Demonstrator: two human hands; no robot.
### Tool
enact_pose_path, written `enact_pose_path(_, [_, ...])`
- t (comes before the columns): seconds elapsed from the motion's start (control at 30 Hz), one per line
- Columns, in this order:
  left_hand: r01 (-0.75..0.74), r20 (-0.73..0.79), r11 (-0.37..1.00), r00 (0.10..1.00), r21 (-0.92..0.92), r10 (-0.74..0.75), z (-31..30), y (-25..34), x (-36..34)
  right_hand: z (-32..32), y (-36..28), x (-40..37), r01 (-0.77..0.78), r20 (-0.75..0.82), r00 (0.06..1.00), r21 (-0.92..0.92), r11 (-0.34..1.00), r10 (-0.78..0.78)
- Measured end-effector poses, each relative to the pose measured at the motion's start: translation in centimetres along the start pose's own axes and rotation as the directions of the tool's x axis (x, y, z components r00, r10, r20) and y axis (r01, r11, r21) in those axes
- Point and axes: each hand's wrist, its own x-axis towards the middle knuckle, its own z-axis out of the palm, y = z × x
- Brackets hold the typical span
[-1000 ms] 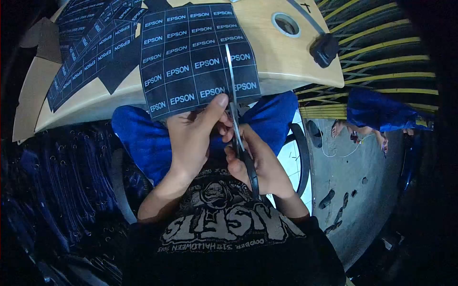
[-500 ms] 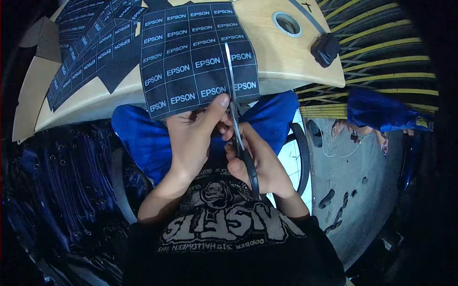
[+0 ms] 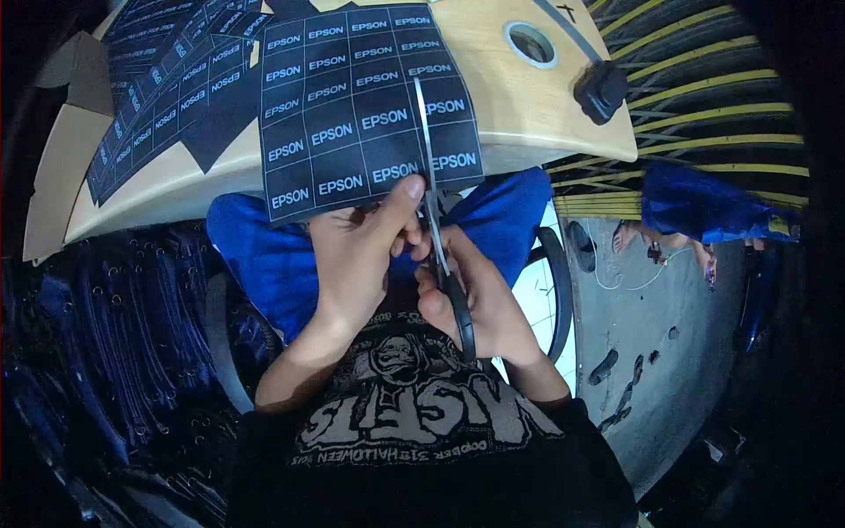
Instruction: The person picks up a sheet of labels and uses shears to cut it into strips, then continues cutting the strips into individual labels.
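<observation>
A black sheet [image 3: 330, 114] printed with a grid of white EPSON labels lies partly on the wooden table, its near edge reaching past the table's rim. My left hand [image 3: 365, 246] pinches that near edge, thumb on top and fingers underneath. In my right hand [image 3: 475, 299] is a pair of scissors [image 3: 433, 198] with black handles, pointing away from me. The upper blade lies over the sheet, along the line between the last two label columns. The lower blade is hidden beneath the sheet.
More EPSON sheets [image 3: 176, 106] overlap on the left of the wooden table [image 3: 493, 114], beside a cardboard box [image 3: 66, 158]. To the right are a round table hole [image 3: 531, 44] and a black strapped object [image 3: 601, 91]. Dark strapped items [image 3: 132, 334] hang at lower left. Another person's feet [image 3: 669, 242] show at right.
The sheet's near right part has shifted slightly to the right. Both hands and the scissors stay almost in place.
</observation>
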Motion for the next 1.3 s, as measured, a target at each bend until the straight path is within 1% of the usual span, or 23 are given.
enact_pose_path(0.17, [0.003,0.009,0.999,1.0,-0.036,-0.003,0.2,0.2,0.0,0.0,0.1,0.0,0.018,-0.027,0.999,-0.023,1.0,-0.019])
enact_pose_path(0.27, [0.013,-0.028,0.999,0.999,-0.052,-0.015,0.1,0.2,0.0,-0.2,-0.2,0.0,0.0,-0.017,1.0,-0.048,0.999,-0.001])
enact_pose_path(0.33, [-0.006,0.008,1.0,1.0,-0.018,0.007,-0.2,0.1,0.0,-0.2,-0.3,0.0,-0.035,0.003,0.999,-0.011,0.999,0.035])
enact_pose_path(0.43, [-0.006,0.033,0.999,0.999,-0.042,0.007,-0.1,-0.1,-0.1,0.0,-0.2,0.1,-0.019,-0.013,1.0,0.022,1.0,0.019])
enact_pose_path(0.5, [-0.021,0.038,0.999,0.999,-0.037,0.023,-0.2,-0.2,0.0,-0.1,0.0,0.1,0.011,-0.006,1.0,0.002,1.0,-0.011])
enact_pose_path(0.57, [-0.008,0.038,0.997,0.999,-0.078,0.011,0.0,0.1,-0.1,-0.2,-0.4,0.1,-0.037,-0.007,0.999,-0.021,0.999,0.037])
enact_pose_path(0.7, [0.0,0.065,0.998,0.998,-0.065,0.004,-0.4,0.1,0.0,0.0,-0.4,0.1,-0.029,-0.019,0.999,0.004,1.0,0.029])
enact_pose_path(0.77, [-0.008,0.046,0.998,0.999,-0.069,0.011,-0.1,0.2,-0.2,-0.2,-0.9,0.1,-0.07,0.014,0.997,0.021,0.997,0.069])
enact_pose_path(0.8, [-0.008,0.045,0.998,0.999,-0.069,0.011,-0.1,0.2,-0.2,-0.2,-0.8,0.2,-0.07,0.014,0.997,0.021,0.997,0.07])
enact_pose_path(0.87, [-0.025,0.057,0.999,0.998,-0.028,0.026,-0.2,0.2,-0.2,0.0,-0.4,0.3,0.003,-0.017,1.0,0.017,1.0,-0.002])
enact_pose_path(0.97, [-0.001,0.039,0.998,0.999,-0.063,0.003,-0.1,0.4,-0.3,-0.1,-0.4,0.3,0.003,-0.007,1.0,-0.001,1.0,-0.003])
enact_pose_path(1.1, [0.014,0.046,0.998,0.999,-0.063,-0.011,-0.5,0.0,-0.2,0.0,-0.4,0.3,-0.007,-0.018,1.0,-0.013,1.0,0.007])
enact_pose_path(1.3, [0.005,0.025,0.996,1.0,-0.092,-0.002,-0.2,0.3,-0.5,0.0,-0.7,0.2,-0.035,-0.013,0.999,0.024,0.999,0.035])
